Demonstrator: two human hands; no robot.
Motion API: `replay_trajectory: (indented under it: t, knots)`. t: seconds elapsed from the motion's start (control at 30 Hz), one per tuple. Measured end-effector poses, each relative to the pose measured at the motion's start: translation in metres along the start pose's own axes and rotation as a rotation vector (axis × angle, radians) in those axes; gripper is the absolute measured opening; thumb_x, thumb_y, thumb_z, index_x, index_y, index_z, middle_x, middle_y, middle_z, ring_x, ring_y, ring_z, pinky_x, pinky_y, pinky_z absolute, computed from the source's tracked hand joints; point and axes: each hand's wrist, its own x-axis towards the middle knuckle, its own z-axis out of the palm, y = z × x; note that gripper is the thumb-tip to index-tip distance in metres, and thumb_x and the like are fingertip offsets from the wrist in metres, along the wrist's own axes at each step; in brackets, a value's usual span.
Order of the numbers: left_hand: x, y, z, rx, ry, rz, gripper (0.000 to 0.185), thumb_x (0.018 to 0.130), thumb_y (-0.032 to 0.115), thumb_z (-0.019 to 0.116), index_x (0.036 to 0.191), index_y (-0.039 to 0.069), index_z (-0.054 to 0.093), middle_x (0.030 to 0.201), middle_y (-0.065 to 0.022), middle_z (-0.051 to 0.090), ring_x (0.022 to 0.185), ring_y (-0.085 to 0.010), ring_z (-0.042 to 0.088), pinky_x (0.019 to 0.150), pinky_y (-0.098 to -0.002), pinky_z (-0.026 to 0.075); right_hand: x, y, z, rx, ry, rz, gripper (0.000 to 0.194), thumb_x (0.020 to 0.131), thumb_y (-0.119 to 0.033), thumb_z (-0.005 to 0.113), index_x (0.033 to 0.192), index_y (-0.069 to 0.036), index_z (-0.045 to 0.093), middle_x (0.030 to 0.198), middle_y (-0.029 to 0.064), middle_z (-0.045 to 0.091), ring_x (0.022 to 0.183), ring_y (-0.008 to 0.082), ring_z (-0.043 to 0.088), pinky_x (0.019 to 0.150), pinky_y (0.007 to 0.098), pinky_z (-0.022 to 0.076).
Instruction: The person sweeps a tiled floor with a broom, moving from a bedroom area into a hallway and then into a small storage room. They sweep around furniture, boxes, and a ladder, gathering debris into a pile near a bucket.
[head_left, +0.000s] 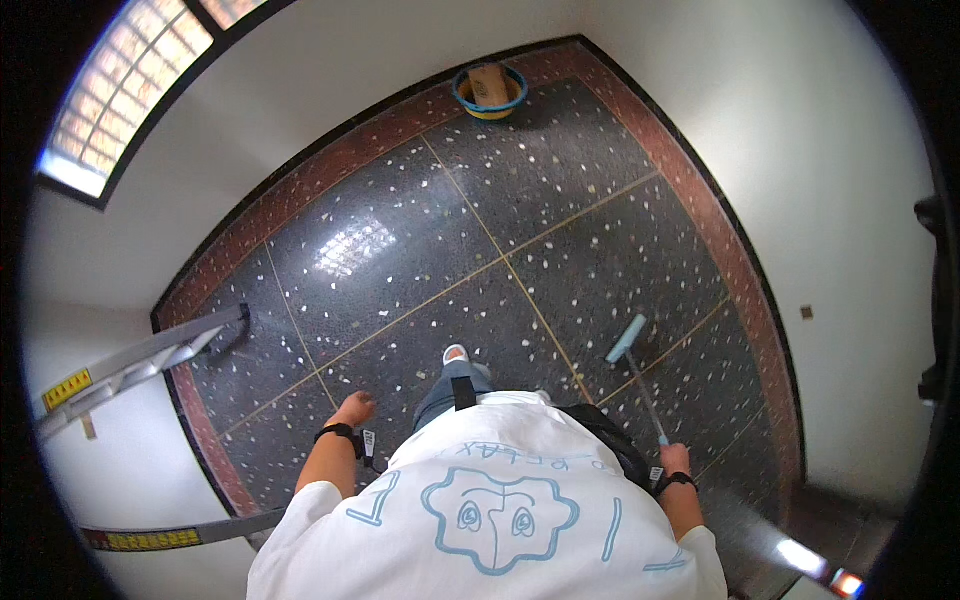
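My right hand (675, 456) is closed around the grip of a long-handled wiper, probably a squeegee (625, 339). Its thin handle slants forward to a light-blue crosswise head over the dark speckled terrazzo floor (420, 307). Whether that head touches the floor is hard to tell. At my other side, my left hand (357, 409) hangs beside my body with no visible object in it. Its fingers look partly curled, but their exact pose is unclear. A metal ladder (161, 349) stands left of that hand, apart from it.
A blue-rimmed basin (491, 114) holding a cardboard box (489, 84) sits by the far wall. White walls (787, 165) meet at the corner ahead. A barred window (131, 82) is at upper left. Another metal rail (217, 529) with a yellow label lies at lower left.
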Motion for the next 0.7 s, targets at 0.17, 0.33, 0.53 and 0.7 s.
replay_trajectory:
  t: [0.17, 0.33, 0.53, 0.7]
  knots:
    - [-0.002, -0.059, -0.011, -0.273, -0.094, -0.309, 0.034, 0.080, 0.017, 0.049, 0.109, 0.000, 0.055, 0.100, -0.0160, 0.061, 0.094, -0.0270, 0.058, 0.081, -0.0335, 0.046, -0.004, -0.130, -0.035, -0.179, 0.030, -0.289, 0.029, 0.084, -0.024, 0.052, 0.083, 0.004, 0.061, 0.082, 0.0198, 0.059, 0.075, 0.0348, 0.056, 0.064, 0.0450, 0.0438]
    - [-0.002, -0.056, -0.080, -0.648, 0.180, -0.465, 0.036, 0.083, 0.006, 0.046, 0.118, -0.004, 0.044, 0.104, -0.0171, 0.057, 0.092, -0.0257, 0.058, 0.073, -0.0332, 0.049, -0.022, -0.266, -0.071, -0.301, -0.043, -0.351, 0.033, 0.086, -0.027, 0.050, 0.079, 0.003, 0.061, 0.076, 0.0186, 0.059, 0.071, 0.0347, 0.056, 0.062, 0.0452, 0.0439]
    - [0.014, -0.064, -0.116, -0.781, 0.269, -0.549, 0.040, 0.081, 0.013, 0.050, 0.119, 0.001, 0.046, 0.106, -0.0155, 0.058, 0.089, -0.0220, 0.060, 0.078, -0.0320, 0.046, -0.035, -0.426, -0.097, -0.446, -0.014, -0.528, 0.030, 0.082, -0.027, 0.051, 0.079, 0.002, 0.060, 0.081, 0.0184, 0.060, 0.074, 0.0344, 0.057, 0.064, 0.0432, 0.0439]
    - [0.028, -0.093, -0.114, -0.641, 0.271, -0.617, 0.034, 0.080, 0.008, 0.050, 0.112, -0.003, 0.050, 0.096, -0.0139, 0.060, 0.080, -0.0199, 0.060, 0.068, -0.0307, 0.049, -0.014, -0.573, -0.105, -0.490, 0.051, -0.684, 0.031, 0.080, -0.027, 0.053, 0.082, 0.003, 0.061, 0.083, 0.0193, 0.061, 0.078, 0.0357, 0.058, 0.069, 0.0432, 0.0445]
